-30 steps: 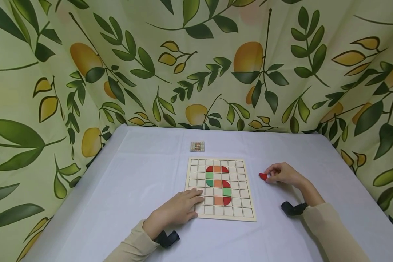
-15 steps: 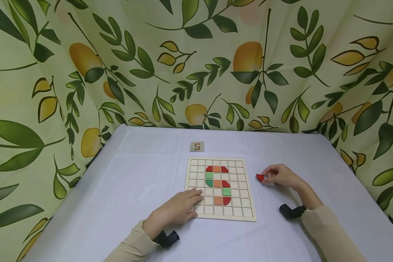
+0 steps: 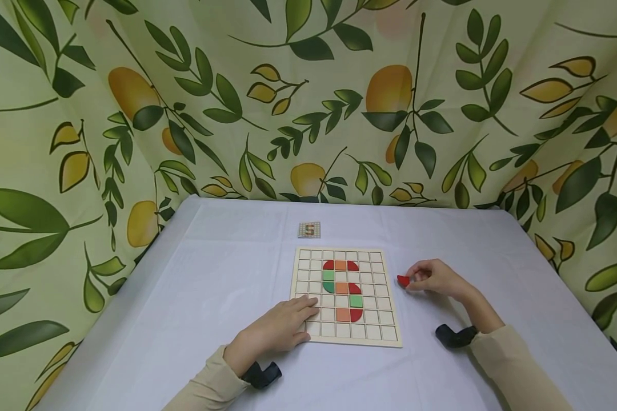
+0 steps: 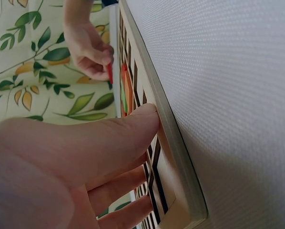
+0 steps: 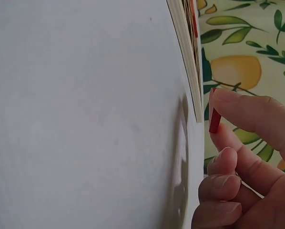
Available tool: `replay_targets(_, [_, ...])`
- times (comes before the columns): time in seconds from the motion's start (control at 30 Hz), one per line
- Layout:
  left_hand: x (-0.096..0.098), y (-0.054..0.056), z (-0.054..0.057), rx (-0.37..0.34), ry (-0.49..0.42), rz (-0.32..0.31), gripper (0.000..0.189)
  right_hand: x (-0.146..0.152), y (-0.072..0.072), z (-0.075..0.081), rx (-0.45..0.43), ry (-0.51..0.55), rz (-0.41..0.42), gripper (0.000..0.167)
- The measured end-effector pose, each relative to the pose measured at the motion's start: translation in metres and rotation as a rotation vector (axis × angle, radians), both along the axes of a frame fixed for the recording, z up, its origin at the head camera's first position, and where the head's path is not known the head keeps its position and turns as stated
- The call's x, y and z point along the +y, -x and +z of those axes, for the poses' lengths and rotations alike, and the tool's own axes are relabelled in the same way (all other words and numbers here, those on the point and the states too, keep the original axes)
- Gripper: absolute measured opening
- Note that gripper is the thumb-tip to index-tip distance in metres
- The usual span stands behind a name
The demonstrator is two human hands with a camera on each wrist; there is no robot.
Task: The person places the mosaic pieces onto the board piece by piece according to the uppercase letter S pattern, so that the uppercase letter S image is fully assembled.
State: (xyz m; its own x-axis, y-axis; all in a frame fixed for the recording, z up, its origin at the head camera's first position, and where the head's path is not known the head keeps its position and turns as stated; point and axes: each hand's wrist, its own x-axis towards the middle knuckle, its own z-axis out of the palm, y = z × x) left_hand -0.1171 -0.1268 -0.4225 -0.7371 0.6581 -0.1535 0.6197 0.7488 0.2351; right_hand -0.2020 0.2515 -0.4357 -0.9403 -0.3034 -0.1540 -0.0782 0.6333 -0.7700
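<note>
A wooden grid board lies on the white-covered table. Red, orange and green tiles sit in its squares as a curving shape, among them a light green tile and an orange tile. My left hand rests on the board's left front corner, fingers extended over the squares; in the left wrist view the thumb lies along the board's edge. Just right of the board, my right hand pinches a red quarter-round tile between thumb and index finger, seen edge-on as a red tile in the right wrist view.
Behind the board lies a small pattern card showing a similar curving figure on a grid. A curtain printed with leaves and fruit hangs around the back and sides of the table. Each wrist carries a black device.
My right hand has moved a little left toward the board with the red tile, which has turned slightly in the fingers. The left hand has stayed in place on the board.
</note>
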Motion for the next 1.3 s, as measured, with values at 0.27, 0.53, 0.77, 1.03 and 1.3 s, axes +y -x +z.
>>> replay_targets(0.27, [0.000,-0.001,0.000,-0.005,0.003,0.006,0.052,-0.008,-0.003,-0.001,0.013,0.047,0.035,0.028])
replay_targets(0.53, [0.000,-0.001,0.000,-0.009,0.008,0.016,0.053,-0.016,-0.007,0.000,0.047,0.048,0.073,0.026])
replay_targets(0.77, [0.000,-0.001,0.000,-0.008,0.001,0.017,0.052,-0.025,-0.011,0.004,0.038,0.055,0.077,0.025])
replay_targets(1.03, [0.001,-0.001,0.001,-0.016,-0.005,0.016,0.052,-0.036,-0.015,0.005,0.052,0.052,0.085,0.024])
replay_targets(1.3, [0.000,-0.001,-0.001,-0.009,-0.001,0.011,0.052,-0.044,-0.020,0.009,0.072,0.041,0.086,0.023])
